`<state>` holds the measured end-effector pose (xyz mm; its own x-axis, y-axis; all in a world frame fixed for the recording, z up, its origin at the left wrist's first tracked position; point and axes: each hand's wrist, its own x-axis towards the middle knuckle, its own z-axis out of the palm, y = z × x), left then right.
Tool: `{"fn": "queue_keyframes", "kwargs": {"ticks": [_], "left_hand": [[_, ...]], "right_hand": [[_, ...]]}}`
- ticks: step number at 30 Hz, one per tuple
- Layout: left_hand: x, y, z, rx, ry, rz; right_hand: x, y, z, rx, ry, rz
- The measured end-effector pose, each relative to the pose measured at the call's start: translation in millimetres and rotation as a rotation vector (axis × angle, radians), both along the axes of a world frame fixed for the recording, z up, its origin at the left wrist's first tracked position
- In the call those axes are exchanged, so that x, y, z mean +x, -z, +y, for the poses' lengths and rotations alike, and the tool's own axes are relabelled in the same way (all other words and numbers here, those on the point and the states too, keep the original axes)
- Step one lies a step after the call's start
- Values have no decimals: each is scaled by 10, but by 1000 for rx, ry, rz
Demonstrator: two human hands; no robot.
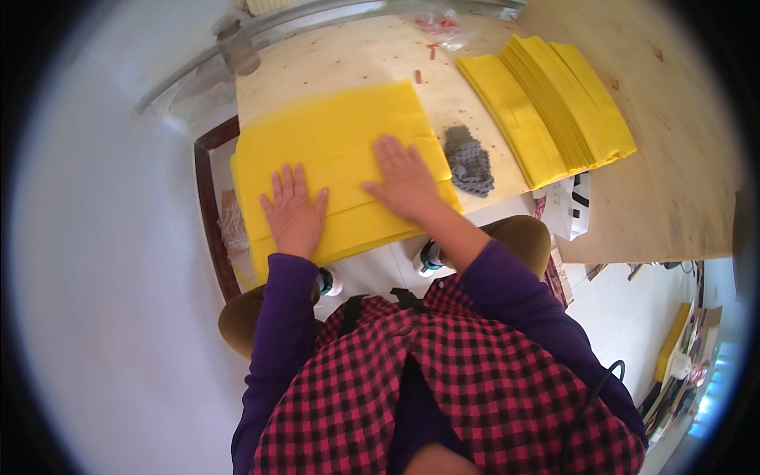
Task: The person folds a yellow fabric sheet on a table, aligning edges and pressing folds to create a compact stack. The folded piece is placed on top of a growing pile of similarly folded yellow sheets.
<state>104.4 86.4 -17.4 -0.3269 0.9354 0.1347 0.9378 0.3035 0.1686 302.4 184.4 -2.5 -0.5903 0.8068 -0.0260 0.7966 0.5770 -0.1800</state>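
Both palms lie flat on a broad stack of yellow sheets [332, 142] that look like fabric, with a fold line across the near part. My left hand [294, 210] rests on the stack's near left part, fingers spread. Farther to the right, my right hand [404, 178] presses on the same stack, fingers stretched out and thumb pointing left. Neither hand grips anything. The stack's near edge overhangs the table slightly, above my knees. Just right of it lies a crumpled grey textured cloth [469, 161].
Folded yellow pieces [546, 107] lie in a row at the far right of the wooden table [332, 67]. A clear plastic bag [443, 28] with red bits sits at the back. A cylindrical container [236, 47] stands back left. A white bag [568, 207] hangs below the right edge.
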Motion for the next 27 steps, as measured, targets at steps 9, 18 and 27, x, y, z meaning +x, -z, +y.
{"fn": "queue_keyframes", "kwargs": {"ticks": [9,18,27], "left_hand": [[-102,28,-33,83,58,-135],[-314,-174,-595,481,115,-696],[-380,-248,-930,663,-567,-2077]], "right_hand": [[455,51,170,20,167,-6],[820,-215,-160,-92,194,664],[988,-188,-135,-1151,756,1337]]}}
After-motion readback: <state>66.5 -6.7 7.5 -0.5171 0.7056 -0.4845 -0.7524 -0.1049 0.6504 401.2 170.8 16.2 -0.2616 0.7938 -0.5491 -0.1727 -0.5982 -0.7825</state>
